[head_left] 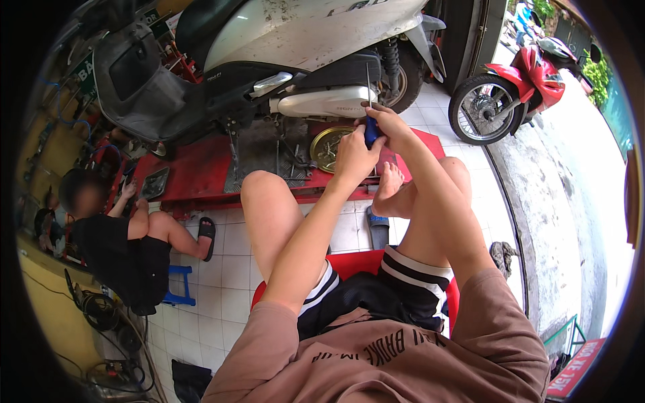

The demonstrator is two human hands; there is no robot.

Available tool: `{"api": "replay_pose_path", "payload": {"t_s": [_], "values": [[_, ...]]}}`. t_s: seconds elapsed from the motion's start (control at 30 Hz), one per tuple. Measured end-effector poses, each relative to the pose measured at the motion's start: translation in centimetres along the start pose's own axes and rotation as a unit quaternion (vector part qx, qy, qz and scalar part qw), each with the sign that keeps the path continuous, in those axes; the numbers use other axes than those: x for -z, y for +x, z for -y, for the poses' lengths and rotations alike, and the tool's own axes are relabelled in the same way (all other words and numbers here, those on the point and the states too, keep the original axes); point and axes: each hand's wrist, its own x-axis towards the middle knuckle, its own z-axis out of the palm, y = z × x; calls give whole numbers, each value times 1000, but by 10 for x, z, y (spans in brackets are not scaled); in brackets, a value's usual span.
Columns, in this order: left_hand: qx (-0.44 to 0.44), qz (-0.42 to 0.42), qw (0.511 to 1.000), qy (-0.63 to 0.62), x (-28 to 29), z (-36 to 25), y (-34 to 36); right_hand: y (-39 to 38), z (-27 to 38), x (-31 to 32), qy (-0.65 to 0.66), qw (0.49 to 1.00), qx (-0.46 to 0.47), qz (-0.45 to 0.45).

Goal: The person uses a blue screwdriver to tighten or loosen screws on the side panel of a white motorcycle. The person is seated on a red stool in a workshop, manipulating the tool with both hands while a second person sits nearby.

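Here, red sign [576, 368] lower right

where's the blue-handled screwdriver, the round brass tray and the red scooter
blue-handled screwdriver [370, 131]: head view, on its blue handle
round brass tray [327, 146]: head view, on its left half
red scooter [531, 67]: head view, on its red body panel

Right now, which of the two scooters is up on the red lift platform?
The silver scooter directly ahead sits on the red lift platform; the red scooter stands apart on the floor at right.
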Motion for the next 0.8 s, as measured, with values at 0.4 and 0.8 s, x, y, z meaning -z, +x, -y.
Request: {"api": "replay_pose_path", "payload": {"t_s": [0.4, 0.8], "values": [[-73, -78, 991, -79, -43, 4, 23, 51, -6, 28, 4, 990, 110, -88], [-42, -55, 995, -66, -40, 9, 24, 64, -8, 27, 15, 987, 102, -125]]}}
